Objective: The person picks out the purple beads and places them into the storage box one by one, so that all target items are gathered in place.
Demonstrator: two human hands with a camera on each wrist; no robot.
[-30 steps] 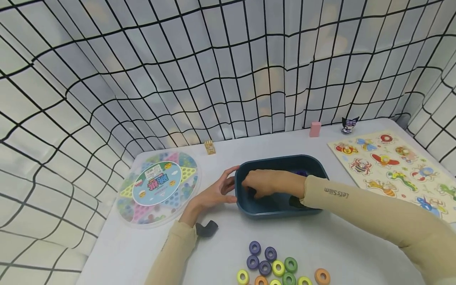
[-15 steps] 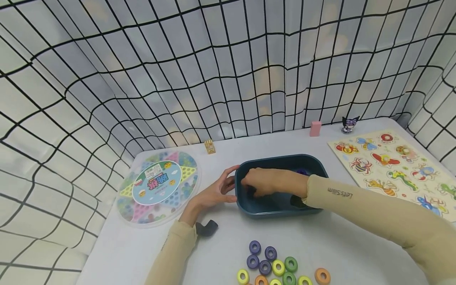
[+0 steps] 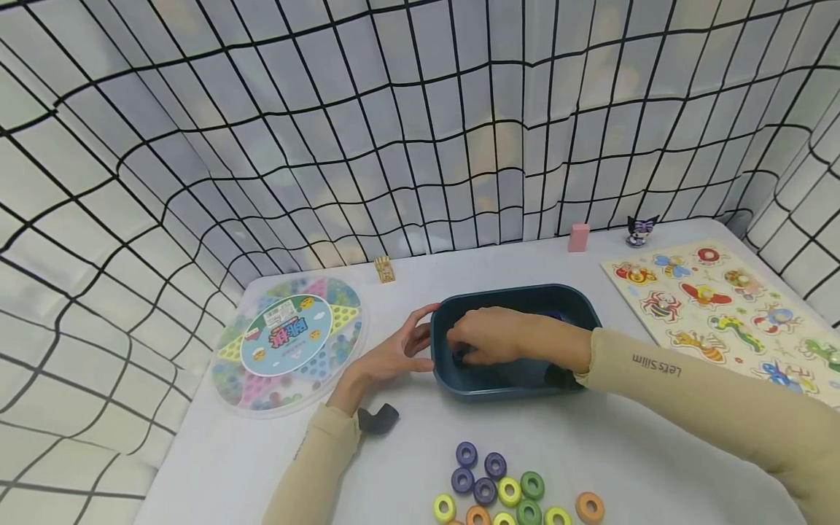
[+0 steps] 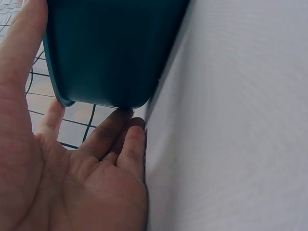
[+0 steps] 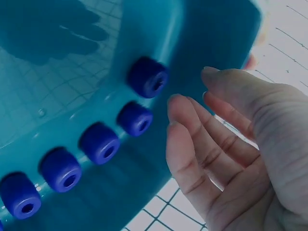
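A dark teal rectangular bin (image 3: 518,394) stands on the table. My left hand (image 3: 397,353) is at its left end, thumb and fingers spread, fingertips touching the outer wall, as the left wrist view also shows. Inside the bin is my right hand (image 3: 491,335), palm partly turned to its wrist camera, with nothing between thumb and fingers. Just beyond those fingertips sits a purple bead (image 5: 148,77) with a hole through it. Several more purple beads (image 5: 60,168) line up from it along the foot of the bin wall.
Loose ring beads in purple (image 3: 485,491), yellow, green and orange (image 3: 590,507) lie in front of the bin. A round game board (image 3: 289,343) is at left, an insect puzzle board (image 3: 715,306) at right. Small figures, including a pink block (image 3: 578,238), stand along the back beside the netting.
My right hand has shifted slightly within the bin and its forearm has drawn a little to the right. The left hand stays at the bin's end.
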